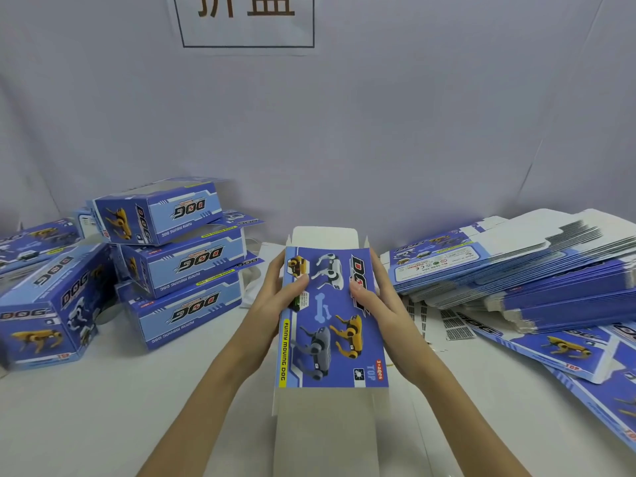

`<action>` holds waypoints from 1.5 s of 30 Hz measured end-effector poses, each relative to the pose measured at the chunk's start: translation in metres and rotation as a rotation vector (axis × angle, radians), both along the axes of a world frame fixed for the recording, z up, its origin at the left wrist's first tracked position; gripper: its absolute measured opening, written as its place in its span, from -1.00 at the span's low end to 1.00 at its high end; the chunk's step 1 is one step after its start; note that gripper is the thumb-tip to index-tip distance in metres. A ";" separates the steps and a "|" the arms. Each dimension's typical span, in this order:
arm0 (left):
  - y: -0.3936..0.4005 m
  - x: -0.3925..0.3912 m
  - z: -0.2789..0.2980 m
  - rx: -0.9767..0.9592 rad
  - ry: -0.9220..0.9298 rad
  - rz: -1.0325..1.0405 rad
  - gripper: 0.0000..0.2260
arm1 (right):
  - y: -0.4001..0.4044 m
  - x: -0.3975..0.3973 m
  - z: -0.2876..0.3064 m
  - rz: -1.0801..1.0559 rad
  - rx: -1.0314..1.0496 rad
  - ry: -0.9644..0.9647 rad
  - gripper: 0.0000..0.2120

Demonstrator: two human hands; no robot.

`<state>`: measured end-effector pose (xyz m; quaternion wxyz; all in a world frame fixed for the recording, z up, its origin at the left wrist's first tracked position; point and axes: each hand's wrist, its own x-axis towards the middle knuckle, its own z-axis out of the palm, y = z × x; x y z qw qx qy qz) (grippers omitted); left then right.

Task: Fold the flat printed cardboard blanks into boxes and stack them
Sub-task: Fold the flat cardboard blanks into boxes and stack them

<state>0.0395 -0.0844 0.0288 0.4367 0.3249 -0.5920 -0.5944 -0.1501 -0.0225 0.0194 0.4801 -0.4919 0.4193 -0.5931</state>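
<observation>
Both hands, left [275, 297] and right [382, 301], grip the blue printed cardboard blank [332, 318] by its edges (end flaps unfolded) above the white desk [103, 407].

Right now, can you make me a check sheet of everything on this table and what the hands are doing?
Surface: white table, bare in front.
Job's things: half-opened box held in the middle, end flaps open; folded boxes stacked at left; flat blanks piled at right.
Clutter: barcode sticker sheets beside the blanks.
Hands: left hand and right hand each grip one side of the box, thumbs on top.
Cables: nothing seen.
Surroundings: pale cloth backdrop with a printed sign.
</observation>
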 end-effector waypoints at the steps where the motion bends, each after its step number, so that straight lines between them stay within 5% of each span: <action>1: 0.002 0.000 -0.002 -0.013 0.015 0.008 -0.60 | 0.001 0.002 0.000 -0.023 -0.024 -0.006 -0.31; 5: 0.007 -0.004 -0.006 -0.166 0.099 0.052 -0.38 | 0.000 0.007 -0.007 -0.158 -0.192 0.005 -0.35; 13: 0.007 -0.003 -0.004 -0.131 0.236 -0.013 -0.51 | 0.005 0.008 -0.003 -0.083 -0.186 -0.083 -0.37; 21: 0.004 -0.001 -0.009 -0.132 0.218 -0.027 -0.62 | 0.005 0.009 -0.003 -0.111 -0.192 -0.078 -0.63; 30: 0.001 0.001 -0.011 -0.124 0.201 -0.019 -0.67 | 0.005 0.006 -0.001 -0.115 -0.148 -0.095 -0.57; 34: -0.001 0.003 -0.006 -0.257 0.158 0.194 -0.65 | 0.004 0.007 0.004 -0.181 -0.200 0.035 -0.41; 36: -0.004 0.005 -0.004 -0.325 0.112 0.308 -0.60 | 0.001 0.004 0.002 -0.236 -0.233 0.148 -0.41; 38: -0.008 0.009 -0.002 -0.191 0.159 0.250 -0.53 | 0.000 0.003 -0.004 -0.190 -0.216 0.164 -0.48; 43: -0.012 0.011 -0.004 0.034 0.204 0.187 -0.28 | -0.002 0.008 -0.013 -0.003 0.075 -0.232 -0.59; 45: -0.006 0.003 -0.009 0.118 0.161 0.109 -0.03 | 0.002 0.016 -0.014 0.116 0.130 -0.298 -0.39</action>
